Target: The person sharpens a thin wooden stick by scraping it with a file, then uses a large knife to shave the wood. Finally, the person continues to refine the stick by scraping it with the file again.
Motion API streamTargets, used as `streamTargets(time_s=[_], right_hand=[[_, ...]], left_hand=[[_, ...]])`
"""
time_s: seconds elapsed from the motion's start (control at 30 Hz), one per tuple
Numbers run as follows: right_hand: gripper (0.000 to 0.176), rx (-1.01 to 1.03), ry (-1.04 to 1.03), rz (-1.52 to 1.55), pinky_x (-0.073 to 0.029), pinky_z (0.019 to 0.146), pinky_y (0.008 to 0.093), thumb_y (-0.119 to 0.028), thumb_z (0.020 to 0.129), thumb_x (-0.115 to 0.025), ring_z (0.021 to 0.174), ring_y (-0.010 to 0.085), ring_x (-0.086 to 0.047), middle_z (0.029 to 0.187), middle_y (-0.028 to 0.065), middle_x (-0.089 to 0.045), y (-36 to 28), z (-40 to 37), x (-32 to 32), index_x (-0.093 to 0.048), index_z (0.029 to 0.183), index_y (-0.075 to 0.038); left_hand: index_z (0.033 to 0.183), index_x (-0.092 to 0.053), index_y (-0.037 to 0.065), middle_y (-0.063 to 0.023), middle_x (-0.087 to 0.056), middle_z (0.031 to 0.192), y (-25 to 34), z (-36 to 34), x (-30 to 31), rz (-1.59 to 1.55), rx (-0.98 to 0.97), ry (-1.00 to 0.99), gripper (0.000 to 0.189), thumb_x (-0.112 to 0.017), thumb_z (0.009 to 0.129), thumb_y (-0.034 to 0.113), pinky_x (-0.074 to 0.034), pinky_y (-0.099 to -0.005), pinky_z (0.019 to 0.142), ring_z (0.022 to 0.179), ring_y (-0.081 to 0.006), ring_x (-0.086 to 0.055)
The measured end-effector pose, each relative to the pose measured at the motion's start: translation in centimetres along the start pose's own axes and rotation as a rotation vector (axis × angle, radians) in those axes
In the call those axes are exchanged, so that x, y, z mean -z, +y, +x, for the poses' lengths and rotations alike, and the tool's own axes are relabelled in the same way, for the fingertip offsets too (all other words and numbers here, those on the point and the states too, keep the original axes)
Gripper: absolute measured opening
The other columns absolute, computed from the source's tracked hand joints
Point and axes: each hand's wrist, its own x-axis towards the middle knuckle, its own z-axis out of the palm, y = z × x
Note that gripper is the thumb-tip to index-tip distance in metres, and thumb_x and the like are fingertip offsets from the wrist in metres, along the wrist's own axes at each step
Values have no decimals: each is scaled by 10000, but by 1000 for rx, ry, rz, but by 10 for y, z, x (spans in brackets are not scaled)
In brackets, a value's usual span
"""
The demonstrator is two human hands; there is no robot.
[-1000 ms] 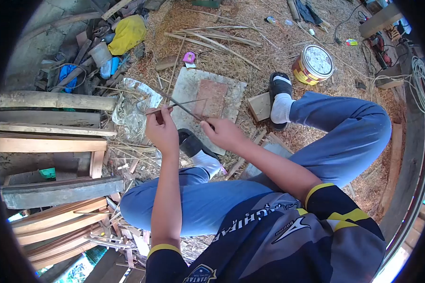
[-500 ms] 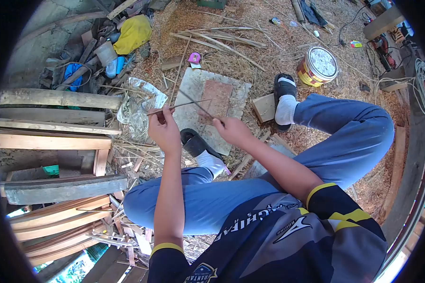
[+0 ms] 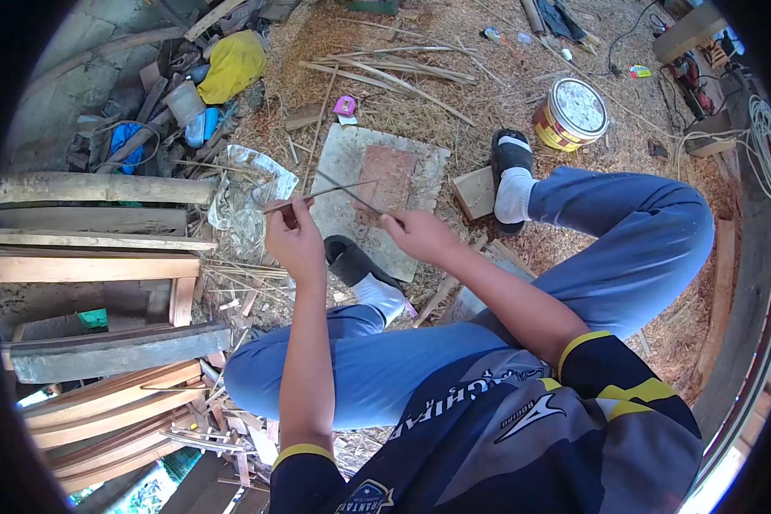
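Observation:
My left hand (image 3: 295, 242) pinches a thin brown strip (image 3: 344, 188) that points to the right. In my right hand (image 3: 418, 236) is the end of a slim dark rod (image 3: 338, 185), slanting up and to the left. Rod and strip cross between my hands, above a pale board (image 3: 424, 176) on the ground. A reddish flat piece (image 3: 387, 176) lies on that board. Whether the rod touches the strip is too small to tell.
A pink tape measure (image 3: 345, 106) lies behind the board. Wooden strips (image 3: 403, 70) are scattered farther back. A paint bucket (image 3: 576, 115) stands beyond my right foot. A wood block (image 3: 475, 194) sits beside it. Curved timbers (image 3: 111, 265) are stacked at the left.
The whole view has shifted slightly, with the ground objects a little farther left and up. Both hands keep their hold, and the rod still crosses the strip.

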Motion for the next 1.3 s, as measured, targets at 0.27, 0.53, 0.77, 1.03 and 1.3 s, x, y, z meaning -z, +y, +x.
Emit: streamTargets(time_s=[0.27, 0.53, 0.77, 1.03, 1.3], right_hand=[[549, -128, -57, -100, -563, 885, 552, -499, 1033, -479, 956, 472, -717, 1009, 276, -744, 38, 15, -5, -779, 1102, -44], [561, -9, -29, -111, -567, 878, 554, -502, 1033, -473, 951, 467, -719, 988, 275, -744, 1, 3, 0, -775, 1086, -32], [568, -98, -14, -129, -561, 866, 563, -496, 1030, -481, 938, 483, -714, 978, 292, -736, 36, 10, -3, -769, 1050, -6], [620, -209, -18, -146, -551, 920, 554, -498, 1033, -471, 989, 486, -712, 1025, 314, -731, 76, 20, -19, -756, 1028, 52], [693, -438, -95, -122, -512, 1032, 546, -532, 1027, -413, 1135, 494, -677, 1154, 335, -708, 81, 23, -10, -751, 1108, 68]], left_hand=[[956, -631, -26, -130, -777, 860, 7, 2, 5, 24, 25, -14, 178, -666, 1044, 124, -564, -284, 712, 753, -160, -752], [950, -613, -24, -128, -773, 870, 13, 2, 6, 51, 46, -32, 176, -664, 1045, 115, -570, -281, 714, 788, -151, -760], [994, -624, -40, -139, -777, 886, 14, 6, 5, 78, 34, -59, 155, -661, 1044, 101, -577, -287, 721, 790, -160, -763], [1005, -617, -66, -130, -745, 877, -8, 9, 8, -141, 72, 6, 161, -662, 1044, 84, -607, -281, 732, 801, -163, -759], [990, -610, -68, -124, -729, 875, -15, 20, 5, -200, 126, 34, 180, -664, 1048, 94, -620, -278, 734, 815, -170, -760]])
